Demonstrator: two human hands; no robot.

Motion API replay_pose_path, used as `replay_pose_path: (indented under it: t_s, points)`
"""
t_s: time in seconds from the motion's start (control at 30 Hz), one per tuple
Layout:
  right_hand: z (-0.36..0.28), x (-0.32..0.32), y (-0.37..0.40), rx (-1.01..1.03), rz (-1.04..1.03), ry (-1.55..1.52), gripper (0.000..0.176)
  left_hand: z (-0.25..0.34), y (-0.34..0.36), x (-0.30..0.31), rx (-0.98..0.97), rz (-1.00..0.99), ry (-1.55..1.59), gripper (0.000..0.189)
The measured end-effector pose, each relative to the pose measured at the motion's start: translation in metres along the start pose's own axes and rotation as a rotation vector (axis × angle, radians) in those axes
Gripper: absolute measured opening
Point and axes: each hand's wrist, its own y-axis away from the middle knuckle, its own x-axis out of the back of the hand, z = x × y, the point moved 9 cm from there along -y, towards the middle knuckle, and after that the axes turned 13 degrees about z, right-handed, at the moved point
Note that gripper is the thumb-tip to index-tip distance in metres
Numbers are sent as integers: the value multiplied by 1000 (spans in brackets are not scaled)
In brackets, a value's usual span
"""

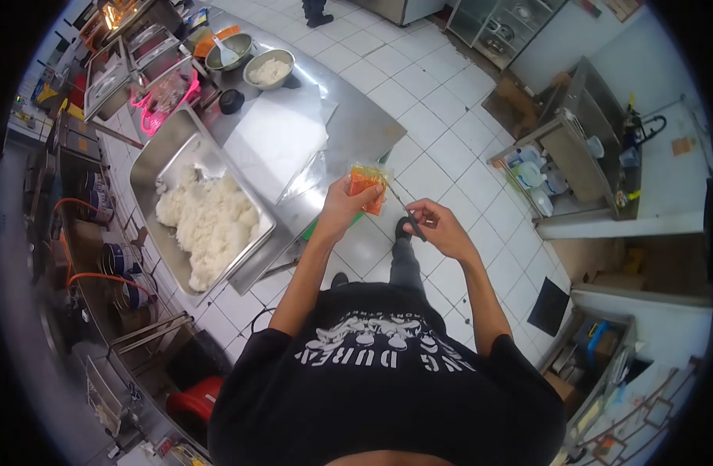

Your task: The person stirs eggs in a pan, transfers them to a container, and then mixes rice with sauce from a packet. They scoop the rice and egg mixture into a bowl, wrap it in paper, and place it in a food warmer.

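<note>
My left hand (pixel 343 206) is closed on a clear plastic packet (pixel 368 188) with orange-red contents, held up near the corner of the steel table. To its right, my right hand (pixel 442 227) grips a thin tool with a dark handle (pixel 415 226), which looks like scissors or a knife. The tool's narrow metal end points up and left, close to the packet's right side. Whether it touches the packet, I cannot tell. Left of my hands, a large steel tray (pixel 269 227) holds a mound of white rice (pixel 206 221).
White paper sheets (pixel 279 138) lie on the steel table (pixel 362 118). Behind them stand a bowl of rice (pixel 269 72), a bowl with a white spoon (pixel 228 51) and a pink basket (pixel 170 97). A shelf (pixel 562 155) stands at right. A person's foot (pixel 319 19) shows at the top.
</note>
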Motion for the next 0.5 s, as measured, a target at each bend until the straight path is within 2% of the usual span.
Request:
replay_pose_path:
  t_s: [0.23,0.43,0.5]
  points:
    - [-1,77,-164,90,-190,3,34,-3,-131,-65,78,89,23,26]
    - [-13,76,-282,-91,-360,56,26,14,-223,-44,19,395,116,29]
    - [-6,66,-330,-63,-446,81,28,23,-250,-30,-6,496,128,23]
